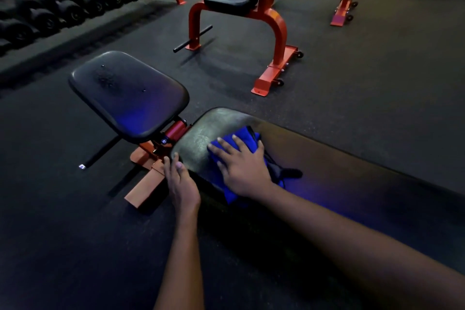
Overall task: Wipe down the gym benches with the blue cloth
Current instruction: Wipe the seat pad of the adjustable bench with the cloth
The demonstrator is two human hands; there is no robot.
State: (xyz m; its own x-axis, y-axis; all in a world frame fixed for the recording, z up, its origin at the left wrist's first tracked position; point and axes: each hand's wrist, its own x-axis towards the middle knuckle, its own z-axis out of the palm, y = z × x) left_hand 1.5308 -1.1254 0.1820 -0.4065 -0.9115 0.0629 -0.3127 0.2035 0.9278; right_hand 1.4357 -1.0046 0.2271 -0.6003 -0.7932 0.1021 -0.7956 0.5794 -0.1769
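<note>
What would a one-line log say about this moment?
step: wiping | right hand: flat on crumpled blue cloth | cloth: on long black padded bench back | left hand: grips that pad's end

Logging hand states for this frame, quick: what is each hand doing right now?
Left hand: grips the edge of the bench pad.
Right hand: open, fingers spread flat, pressing the blue cloth onto the pad.

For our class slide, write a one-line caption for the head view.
Right hand presses a blue cloth flat on the bench pad while the left hand grips the pad's edge.
</note>
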